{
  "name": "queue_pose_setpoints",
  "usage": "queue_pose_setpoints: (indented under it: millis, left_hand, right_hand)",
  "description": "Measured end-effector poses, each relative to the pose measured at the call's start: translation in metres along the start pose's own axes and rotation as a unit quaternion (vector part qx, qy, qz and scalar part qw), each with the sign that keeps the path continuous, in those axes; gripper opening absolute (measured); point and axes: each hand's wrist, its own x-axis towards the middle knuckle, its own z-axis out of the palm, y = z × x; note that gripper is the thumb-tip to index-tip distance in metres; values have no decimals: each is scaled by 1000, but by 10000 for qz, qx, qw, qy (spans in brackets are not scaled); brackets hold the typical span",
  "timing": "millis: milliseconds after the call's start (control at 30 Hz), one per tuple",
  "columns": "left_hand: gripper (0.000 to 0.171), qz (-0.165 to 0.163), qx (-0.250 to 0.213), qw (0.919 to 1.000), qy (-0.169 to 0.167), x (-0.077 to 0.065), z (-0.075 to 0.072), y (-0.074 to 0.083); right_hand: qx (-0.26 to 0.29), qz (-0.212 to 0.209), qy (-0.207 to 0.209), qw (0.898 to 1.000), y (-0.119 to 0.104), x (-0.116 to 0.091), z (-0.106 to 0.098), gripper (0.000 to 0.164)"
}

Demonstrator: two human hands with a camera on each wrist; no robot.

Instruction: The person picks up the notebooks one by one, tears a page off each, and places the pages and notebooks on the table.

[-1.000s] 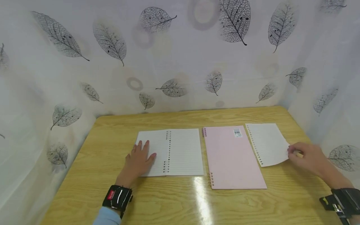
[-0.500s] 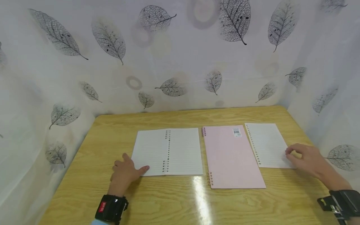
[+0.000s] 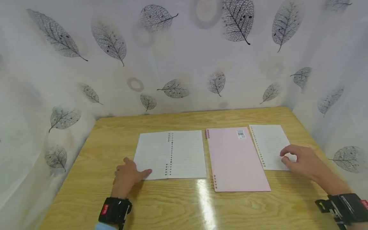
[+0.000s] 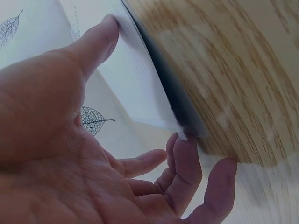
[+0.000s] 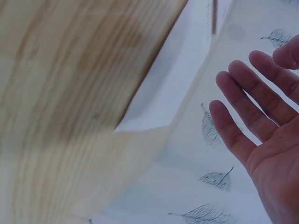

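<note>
An open notebook [image 3: 186,153] with lined white pages lies flat left of centre in the head view. My left hand [image 3: 126,175] is at its lower left corner, thumb resting on the page and the other fingers spread along the left edge. In the left wrist view, a bent fingertip [image 4: 187,144] touches the page corner, well apart from the thumb. My right hand [image 3: 304,161] hovers over the right edge of a loose lined sheet [image 3: 268,143] with punched holes. Its fingers are loosely bent and hold nothing; the right wrist view shows them apart from the sheet [image 5: 163,88].
A pink notebook [image 3: 237,159] with a barcode label [image 3: 241,134] lies between the open notebook and the sheet. All lie on a wooden table [image 3: 161,207]. A leaf-patterned white curtain [image 3: 184,57] hangs behind and at both sides.
The left hand has slid from the open notebook's left page down to its left edge. The right hand has let go of the loose sheet, which now lies flat, and shifted left over it.
</note>
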Motion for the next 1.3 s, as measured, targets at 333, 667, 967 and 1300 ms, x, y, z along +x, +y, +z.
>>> queue_pose_setpoints:
  millis: [333, 667, 967, 1300]
  left_hand:
    - [118, -178, 6, 9995, -278, 5, -4, 1]
    - [108, 118, 34, 9999, 11, 2, -5, 1]
    - [84, 647, -759, 9920, 769, -9, -18, -4]
    - [55, 2470, -2315, 9278, 1568, -33, -32, 24]
  right_hand:
    - [179, -801, -235, 9963, -54, 16, 9, 11]
    - [285, -1783, -40, 9836, -100, 35, 36, 32]
    - [268, -1752, -234, 9839, -110, 40, 40, 32]
    - [235, -1752, -223, 9840, -110, 38, 41, 28]
